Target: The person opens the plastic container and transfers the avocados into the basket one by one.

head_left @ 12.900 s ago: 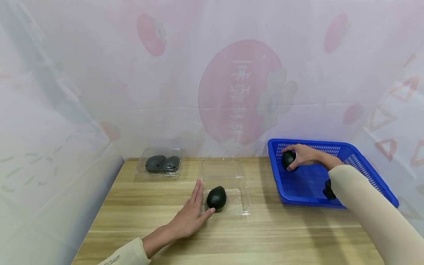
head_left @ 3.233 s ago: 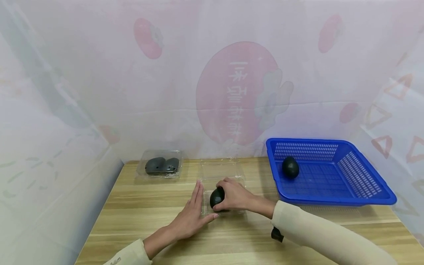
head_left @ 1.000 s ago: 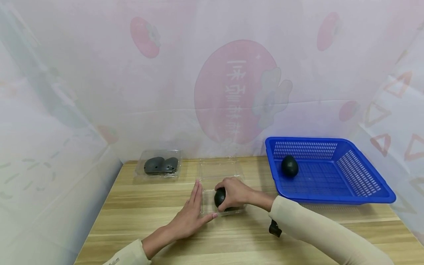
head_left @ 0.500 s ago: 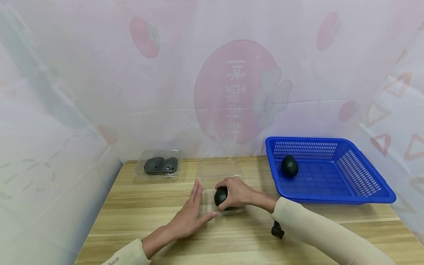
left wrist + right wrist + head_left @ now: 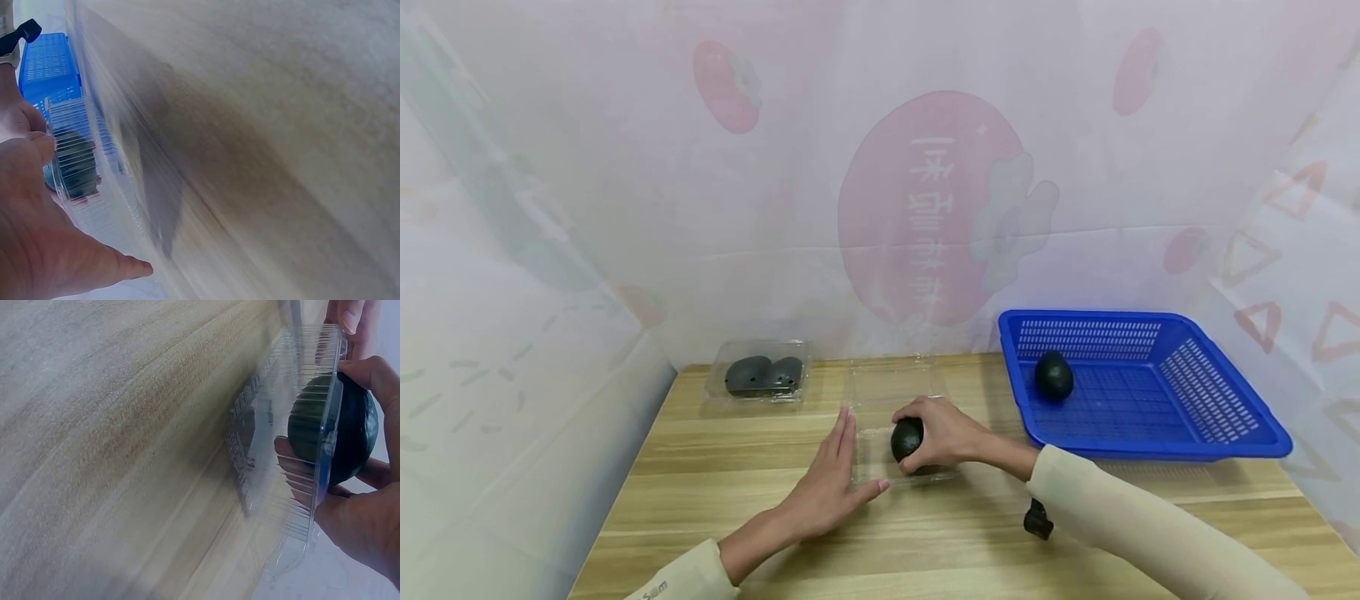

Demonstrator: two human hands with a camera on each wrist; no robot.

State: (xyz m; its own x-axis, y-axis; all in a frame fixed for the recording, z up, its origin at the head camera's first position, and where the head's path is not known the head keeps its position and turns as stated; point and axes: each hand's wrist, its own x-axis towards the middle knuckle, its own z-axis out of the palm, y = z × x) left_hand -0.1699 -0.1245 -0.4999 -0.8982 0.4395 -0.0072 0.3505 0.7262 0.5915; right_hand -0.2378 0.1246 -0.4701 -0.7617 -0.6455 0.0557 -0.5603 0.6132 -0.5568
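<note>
My right hand (image 5: 943,433) grips a dark green avocado (image 5: 906,440) in the open clear plastic clamshell (image 5: 871,462). In the right wrist view the avocado (image 5: 359,428) sits partly below the clamshell's rim, with fingers seen through the ribbed wall. My left hand (image 5: 823,496) lies along the clamshell's left side, fingers straight and thumb spread out by its front edge. From the left wrist view, that hand (image 5: 37,231) is beside the ribbed wall, and the avocado (image 5: 75,165) shows through it. The right palm hides the avocado's right side.
At the right stands a blue perforated basket (image 5: 1120,454) with one avocado (image 5: 1054,376) in its left part. A closed clear clamshell (image 5: 797,346) holding two dark avocados (image 5: 748,375) is at the back left. Printed cloth (image 5: 775,208) hangs behind the wooden table (image 5: 940,558).
Earlier my right hand held an avocado in the basket; it now grips the one in the clamshell, which has shifted slightly right. My left hand has stayed beside the clamshell.
</note>
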